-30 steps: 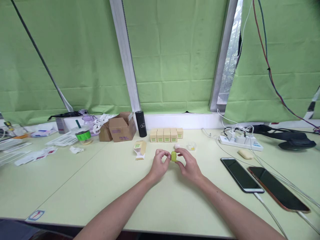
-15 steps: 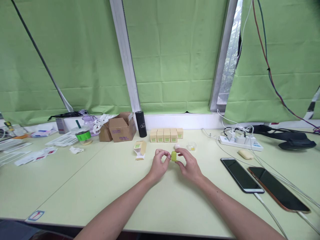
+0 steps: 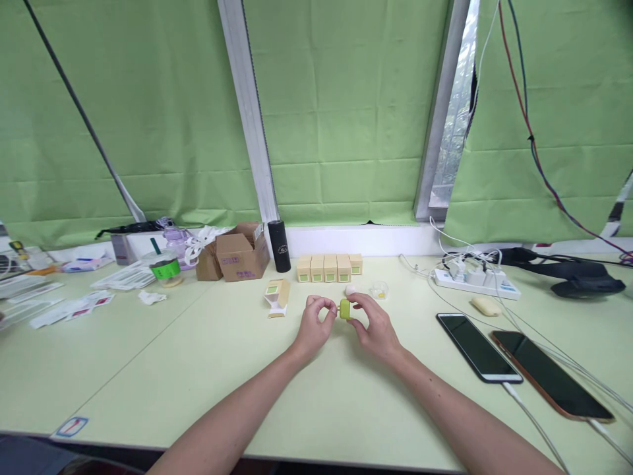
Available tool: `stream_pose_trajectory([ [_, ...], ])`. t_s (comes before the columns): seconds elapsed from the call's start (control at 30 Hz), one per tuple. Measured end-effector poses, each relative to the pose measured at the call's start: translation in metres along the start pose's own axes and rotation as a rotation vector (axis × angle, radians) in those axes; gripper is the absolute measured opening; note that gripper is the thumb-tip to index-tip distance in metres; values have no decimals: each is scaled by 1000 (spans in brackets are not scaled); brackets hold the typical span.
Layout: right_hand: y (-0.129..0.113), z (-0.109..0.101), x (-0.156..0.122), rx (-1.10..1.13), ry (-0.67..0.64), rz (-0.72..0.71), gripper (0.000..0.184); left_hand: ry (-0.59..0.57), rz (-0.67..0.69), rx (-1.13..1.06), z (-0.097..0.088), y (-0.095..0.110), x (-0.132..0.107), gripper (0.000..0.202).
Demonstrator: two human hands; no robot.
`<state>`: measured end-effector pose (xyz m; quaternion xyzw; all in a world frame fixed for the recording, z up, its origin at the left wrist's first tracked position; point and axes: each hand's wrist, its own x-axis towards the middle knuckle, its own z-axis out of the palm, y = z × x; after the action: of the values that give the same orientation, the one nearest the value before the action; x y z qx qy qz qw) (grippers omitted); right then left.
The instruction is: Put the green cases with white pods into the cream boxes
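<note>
My right hand (image 3: 376, 328) holds a small olive-green block with rounded edges (image 3: 345, 309), thumb below and fingers above. My left hand (image 3: 316, 330) is closed in a pinch at the block's left side. A tiny pale part shows between those fingertips and the block; I cannot make out what it is. Just beyond the right fingers lies a small whitish round thing (image 3: 350, 289), partly hidden. Beside it is a clear plastic container (image 3: 380, 290) with something yellow in it. An opened small carton (image 3: 276, 297) lies left of my hands.
Several small tan boxes (image 3: 324, 268) line up at the back, near a black cylinder (image 3: 279, 247) and a cardboard box (image 3: 242, 254). To the right are two phones (image 3: 479, 347) on cables, a power strip (image 3: 477, 282) and a cream case (image 3: 486, 305). Leftward stands a lidded cup (image 3: 166, 267).
The green block has shifted very slightly right, away from my left fingertips, and a little more of the pale part shows between them. Both hands otherwise keep their places.
</note>
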<state>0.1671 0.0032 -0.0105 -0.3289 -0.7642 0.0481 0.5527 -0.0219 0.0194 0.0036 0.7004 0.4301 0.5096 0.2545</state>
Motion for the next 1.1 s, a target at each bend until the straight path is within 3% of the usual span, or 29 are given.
stream_pose_trajectory([
  [0.67, 2, -1, -1, -31, -14, 15, 48, 22, 10, 7, -2, -5, 2, 14],
  [1.0, -6, -7, 0, -77, -44, 19, 57, 111, -13, 60, -6, -13, 6, 9],
  [1.1, -8, -8, 0, -96, -47, -8, 58, 78, 39, 57, -9, -7, 2, 20],
])
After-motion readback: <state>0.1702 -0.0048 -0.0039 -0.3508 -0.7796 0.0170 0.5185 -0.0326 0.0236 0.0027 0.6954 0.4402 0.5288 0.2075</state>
